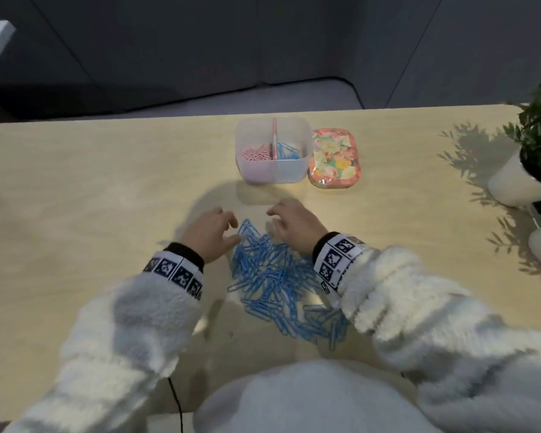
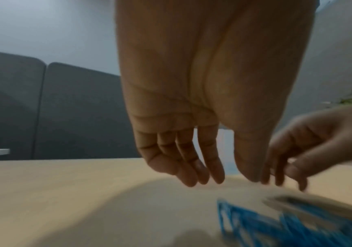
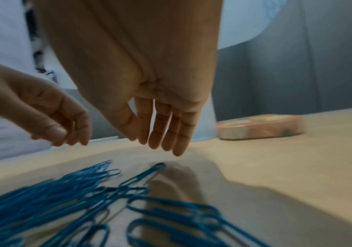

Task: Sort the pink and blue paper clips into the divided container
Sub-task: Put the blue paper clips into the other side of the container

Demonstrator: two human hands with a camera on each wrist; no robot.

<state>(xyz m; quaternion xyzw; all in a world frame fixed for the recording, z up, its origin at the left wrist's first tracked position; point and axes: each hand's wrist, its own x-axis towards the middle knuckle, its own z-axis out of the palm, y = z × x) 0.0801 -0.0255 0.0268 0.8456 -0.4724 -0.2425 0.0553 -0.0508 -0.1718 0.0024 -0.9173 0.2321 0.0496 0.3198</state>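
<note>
A heap of blue paper clips lay on the pale wooden table in front of the person, between the two white fleece sleeves. The left hand hung over the far left edge of the heap, its fingers loosely bent and pointing down, with nothing in them. The right hand hung over the far right edge, its fingers nearly straight and close together, also holding nothing; in the wrist views both sets of fingertips stood just above the tabletop and clear of the clips. Farther back on the table stood the clear divided container, with pink paper clips in its left compartment and a few blue clips in its right one. A flowered lid lay flat just beside the container on its right. A potted plant in a white pot stood well apart at the table's right edge.
</note>
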